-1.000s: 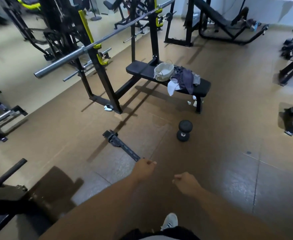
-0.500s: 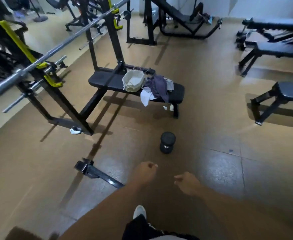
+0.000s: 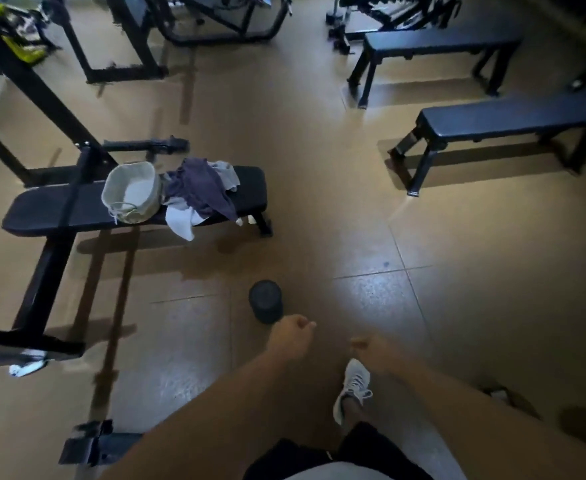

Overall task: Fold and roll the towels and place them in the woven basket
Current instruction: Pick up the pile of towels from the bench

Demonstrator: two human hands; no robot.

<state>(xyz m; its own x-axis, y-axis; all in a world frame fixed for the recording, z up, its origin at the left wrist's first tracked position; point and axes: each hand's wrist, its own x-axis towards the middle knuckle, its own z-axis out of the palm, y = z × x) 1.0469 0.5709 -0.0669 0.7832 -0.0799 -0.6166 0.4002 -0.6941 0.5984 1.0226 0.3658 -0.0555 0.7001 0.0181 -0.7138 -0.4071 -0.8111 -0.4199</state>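
glossy tan floor; round woven basket beside crumpled towels.

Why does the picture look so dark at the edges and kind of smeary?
Head view: dim room with dark corners; a pale shine on the floor tiles; the left hand, right hand and dumbbell are smeared; the far benches bend from the wide lens.
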